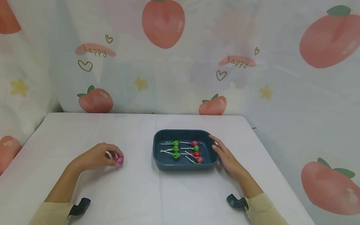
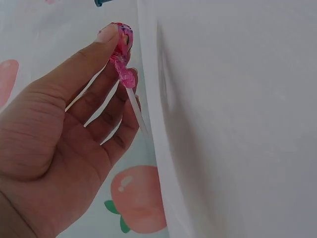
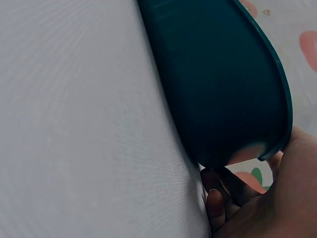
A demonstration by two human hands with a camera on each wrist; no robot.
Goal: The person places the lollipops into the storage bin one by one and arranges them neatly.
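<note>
Left of the tray, my left hand (image 1: 98,157) pinches a lollipop (image 1: 120,160) by its candy end, between thumb and fingers. The left wrist view shows its shiny pink wrapper (image 2: 127,78) and its white stick (image 2: 137,110) pointing down. A dark teal rectangular tray (image 1: 181,167) stands on the table. Several wrapped lollipops lie inside in two columns, green ones (image 1: 176,155) on the left, with pink, red and green ones (image 1: 195,143) on the right. My right hand (image 1: 230,160) holds the tray's right end, thumb at the rim, fingers curled low outside.
A white cloth covers the table (image 1: 129,203). Behind it hangs a curtain (image 1: 181,69) printed with peaches, hearts and flowers, and it also runs along both sides. Each sleeve cuff has a dark wrist device (image 1: 80,206) on it.
</note>
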